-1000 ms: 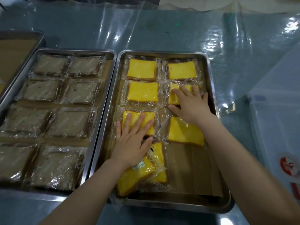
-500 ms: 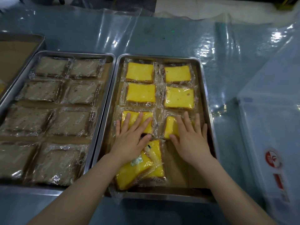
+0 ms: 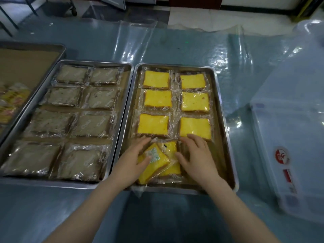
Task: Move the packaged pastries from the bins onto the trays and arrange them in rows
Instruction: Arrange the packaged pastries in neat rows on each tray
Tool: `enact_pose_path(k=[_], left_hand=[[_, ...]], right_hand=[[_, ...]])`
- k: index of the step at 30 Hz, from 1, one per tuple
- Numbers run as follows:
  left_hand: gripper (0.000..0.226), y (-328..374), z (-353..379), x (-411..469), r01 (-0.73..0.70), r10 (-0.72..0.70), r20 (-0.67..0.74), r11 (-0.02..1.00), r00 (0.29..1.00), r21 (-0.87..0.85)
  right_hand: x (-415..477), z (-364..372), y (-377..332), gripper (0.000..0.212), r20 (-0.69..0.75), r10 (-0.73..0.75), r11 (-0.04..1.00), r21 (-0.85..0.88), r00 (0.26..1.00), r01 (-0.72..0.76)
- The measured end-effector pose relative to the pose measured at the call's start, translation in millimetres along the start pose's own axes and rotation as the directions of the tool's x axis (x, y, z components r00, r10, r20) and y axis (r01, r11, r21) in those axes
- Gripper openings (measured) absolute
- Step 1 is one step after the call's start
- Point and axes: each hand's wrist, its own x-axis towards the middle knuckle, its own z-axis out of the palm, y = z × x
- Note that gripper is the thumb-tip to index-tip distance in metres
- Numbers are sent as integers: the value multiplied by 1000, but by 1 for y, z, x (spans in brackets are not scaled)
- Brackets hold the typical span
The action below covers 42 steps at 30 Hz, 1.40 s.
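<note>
Blue film-covered table | tray: overlapped packets at near end, between both hands, top one lying diagonal | left hand flat on it, nearer, ungripped | right hand relaxed, thumb touching lower packet

Left hand and right hand touch two overlapping yellow pastries in the tray.

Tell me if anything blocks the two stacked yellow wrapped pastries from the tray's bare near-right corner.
Only the right hand lies between the two overlapping yellow wrapped pastries and the bare paper-lined corner of the steel tray; no package sits there.
</note>
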Motion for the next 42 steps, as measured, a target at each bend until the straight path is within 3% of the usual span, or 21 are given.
enact_pose_path(k=[4, 6, 8, 12, 14, 16, 19, 23, 27, 30, 33, 37, 39, 42], left_hand=[[56, -4, 7, -23, 32, -42, 66, 989, 997, 147], [76, -6, 6, -26, 59, -99, 150, 966, 984, 253], [99, -2, 5, -24, 62, -157, 247, 934, 956, 353], [114, 4, 3, -21, 58, -210, 322, 904, 923, 424], [99, 4, 2, -24, 98, -171, 252, 955, 953, 279], [66, 3, -1, -29, 147, -154, 125, 987, 980, 64], [34, 4, -7, -35, 160, -157, 72, 987, 985, -26], [23, 14, -15, -28, 145, -138, 164, 989, 977, -37], [12, 30, -27, -20, 153, -141, 197, 987, 970, -49], [18, 41, -35, -9, 165, -139, 239, 982, 961, -93], [20, 45, -44, 12, 182, -180, 357, 983, 917, 28], [31, 43, -48, 41, 162, -267, 421, 950, 867, 268], [36, 43, -40, 50, 120, -270, 315, 899, 910, 422], [41, 41, -15, 45, -64, 23, 70, 740, 997, 669]], right_hand=[[-30, 15, -15, 47, -20, 127, 989, 78, 992, -125], [-36, 19, -18, 54, 19, 214, 977, -10, 977, -214], [-38, 21, -21, 59, 71, 219, 972, -98, 973, -212], [-36, 15, -21, 57, 90, 246, 969, -26, 965, -245], [-36, 7, -18, 55, 63, 284, 954, 78, 957, -289], [-40, -4, -10, 57, 31, 324, 941, 92, 946, -325], [-49, -21, 7, 72, -95, 294, 932, -195, 951, -307], [-55, -31, 18, 78, -179, 278, 885, -333, 944, -324], [-52, -26, 9, 55, -197, 251, 900, -313, 948, -303], [-45, -21, 8, 70, -132, 224, 913, -318, 966, -255], [-37, -21, 16, 66, 19, 173, 950, -267, 985, -161], [-27, -29, 30, 76, 34, 113, 938, -334, 993, -96], [-25, -31, 34, 77, 30, 110, 946, -311, 993, -95], [-29, -23, 34, 67, 96, 2, 956, -294, 995, 27]])
